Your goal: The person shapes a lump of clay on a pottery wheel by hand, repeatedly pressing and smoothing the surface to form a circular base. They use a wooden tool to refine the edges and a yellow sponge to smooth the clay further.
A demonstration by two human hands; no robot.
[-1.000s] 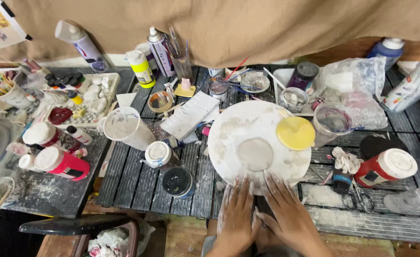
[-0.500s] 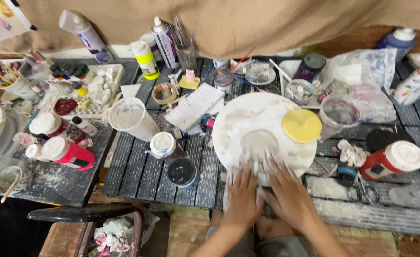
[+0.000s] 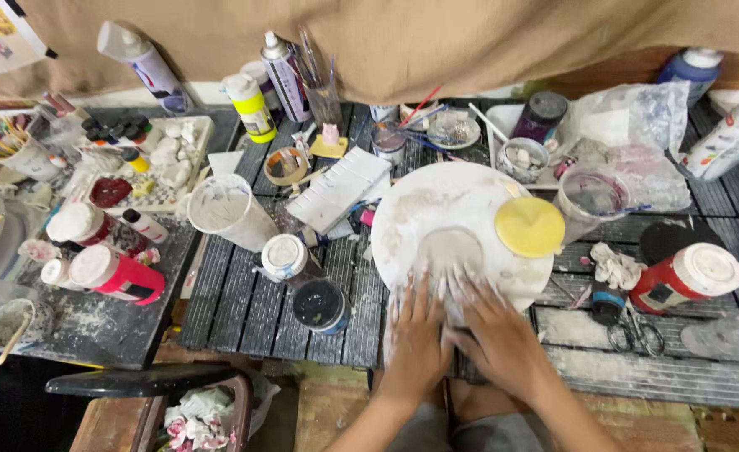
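While both hands lie flat with fingers spread, nothing is gripped: left hand (image 3: 417, 336) and right hand (image 3: 495, 335) press palms-down on the near edge of a round white disc (image 3: 436, 219) on the slatted counter (image 3: 244, 293). Fingertips reach a small grey-white lump or patch (image 3: 449, 249) at the disc's middle; blurred, can't tell if clay or just a smear. Yellow round sponge-like pad (image 3: 529, 226) sits on the disc just beyond the right hand. Dark-filled jar (image 3: 319, 305) and white-lidded jar (image 3: 284, 255) are just left of the left hand; red bottle with white cap (image 3: 686, 276) well off to the right, scissors (image 3: 635, 333) near it.

Judgement: the disc looks stiff, flat, dusty and probably slick with residue, likely brittle if plaster. Best taken at opposite rim edges with both hands, not from the centre.
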